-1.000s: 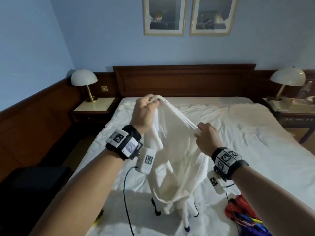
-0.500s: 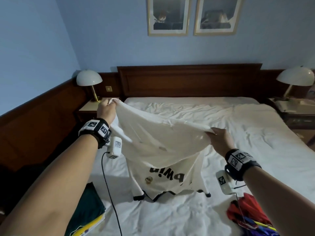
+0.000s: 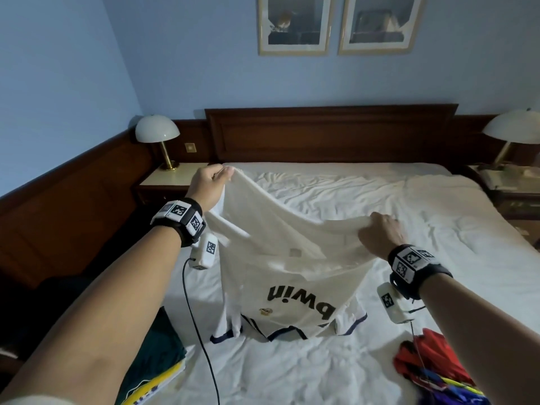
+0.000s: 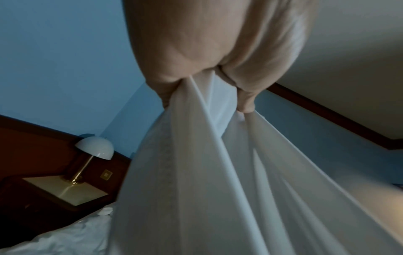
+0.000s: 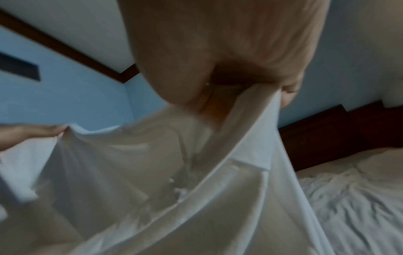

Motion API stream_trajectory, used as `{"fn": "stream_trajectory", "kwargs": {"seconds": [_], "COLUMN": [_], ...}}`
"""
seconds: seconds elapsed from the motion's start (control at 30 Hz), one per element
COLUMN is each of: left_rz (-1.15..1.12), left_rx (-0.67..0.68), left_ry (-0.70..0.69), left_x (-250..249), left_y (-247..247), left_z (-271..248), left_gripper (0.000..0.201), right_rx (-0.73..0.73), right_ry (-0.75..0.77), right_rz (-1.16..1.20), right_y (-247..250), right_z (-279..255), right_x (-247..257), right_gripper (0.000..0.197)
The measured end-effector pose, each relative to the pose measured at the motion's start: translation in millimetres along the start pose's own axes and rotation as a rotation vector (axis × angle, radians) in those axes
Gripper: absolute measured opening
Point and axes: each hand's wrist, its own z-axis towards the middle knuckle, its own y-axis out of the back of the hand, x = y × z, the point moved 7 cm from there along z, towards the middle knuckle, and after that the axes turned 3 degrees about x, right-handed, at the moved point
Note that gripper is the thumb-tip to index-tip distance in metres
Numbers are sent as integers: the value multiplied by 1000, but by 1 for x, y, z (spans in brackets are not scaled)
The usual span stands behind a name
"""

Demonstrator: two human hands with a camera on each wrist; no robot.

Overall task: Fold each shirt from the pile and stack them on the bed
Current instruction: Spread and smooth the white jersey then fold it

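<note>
- While both hands lift it at mid-frame, the white short-sleeved jersey with dark lettering and navy trim hangs upside down, its collar end touching the white-sheeted bed.
- Left hand: grip pinched on one hem corner, raised higher.
- Right hand: grip curled round the other hem corner.
- Folded dark green garment lies lower left; red and multicoloured clothes pile lower right.

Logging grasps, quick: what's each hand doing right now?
Left hand: closed, pinching the white jersey at one bottom corner.
Right hand: closed, gripping the jersey's other bottom corner.
</note>
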Motion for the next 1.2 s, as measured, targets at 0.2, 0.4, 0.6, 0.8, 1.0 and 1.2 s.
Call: {"fn": "stream_trajectory", "kwargs": {"seconds": [0.2, 0.4, 0.6, 0.8, 1.0, 1.2], "left_rz": [-49, 49, 401, 941, 759, -248], "left_rx": [131, 322, 555, 483, 162, -37], "left_ry": [-151, -160, 11, 219, 575, 888], "left_x": [-35, -37, -1, 62, 119, 139], "left_y": [-23, -47, -53, -34, -3, -11], "left_z": [-4, -2, -13, -22, -16, -15], "left_gripper": [39, 62, 48, 13, 18, 29], "right_rx": [81, -198, -34, -47, -112, -113], "right_ry": [-94, 68, -103, -55, -103, -212], "right_rz": [-23, 256, 66, -101, 81, 212], "right_y": [-15, 10, 1, 2, 25, 38], "right_z": [-5, -10, -13, -10, 16, 59], "right_x": [-12, -6, -27, -28, -15, -21], "right_gripper": [42, 45, 16, 33, 12, 19]}}
